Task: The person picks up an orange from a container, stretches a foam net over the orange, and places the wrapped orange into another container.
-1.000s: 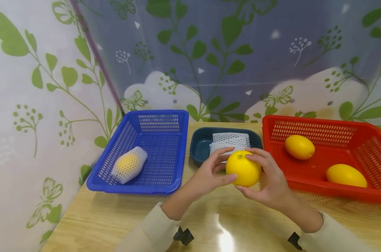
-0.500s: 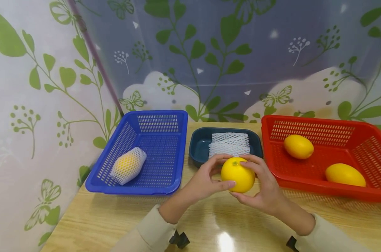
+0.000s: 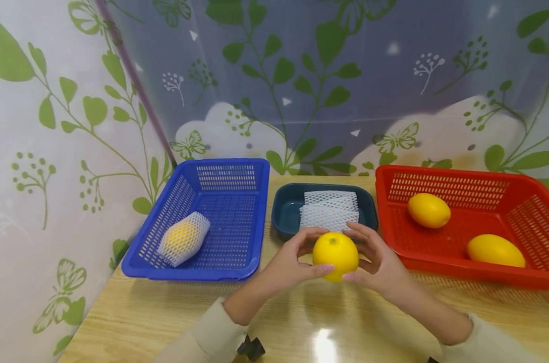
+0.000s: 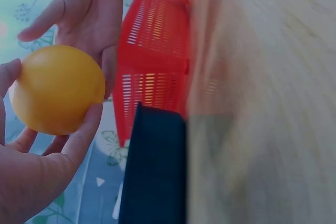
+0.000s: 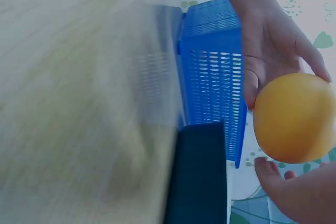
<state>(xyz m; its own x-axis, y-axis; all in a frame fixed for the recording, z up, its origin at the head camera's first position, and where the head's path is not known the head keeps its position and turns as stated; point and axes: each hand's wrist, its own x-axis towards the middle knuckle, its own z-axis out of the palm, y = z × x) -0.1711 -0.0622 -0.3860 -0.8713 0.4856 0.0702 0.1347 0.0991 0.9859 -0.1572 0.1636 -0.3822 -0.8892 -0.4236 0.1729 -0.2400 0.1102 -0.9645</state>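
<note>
Above the table, in front of the tray, my left hand (image 3: 287, 262) holds a round yellow orange (image 3: 333, 254) with a small green stem mark on top. Its thumb presses the near side and its fingers lie round the far side. My right hand (image 3: 383, 264) is spread beside the fruit. In the right wrist view a gap shows between the right fingertips (image 5: 265, 169) and the orange. White foam net sleeves (image 3: 330, 209) lie in the dark teal tray (image 3: 287, 214) just behind the hands.
At the left, a blue basket (image 3: 231, 272) holds a yellow fruit in a foam net (image 3: 183, 239). A red basket (image 3: 460, 267) at the right contains two yellow lemon-shaped fruits (image 3: 429, 210). A patterned curtain (image 3: 274, 75) hangs behind the wooden table (image 3: 165, 312).
The orange has moved left and slightly toward me in the head view. My right hand has loosened from it and spread, while the left keeps hold.
</note>
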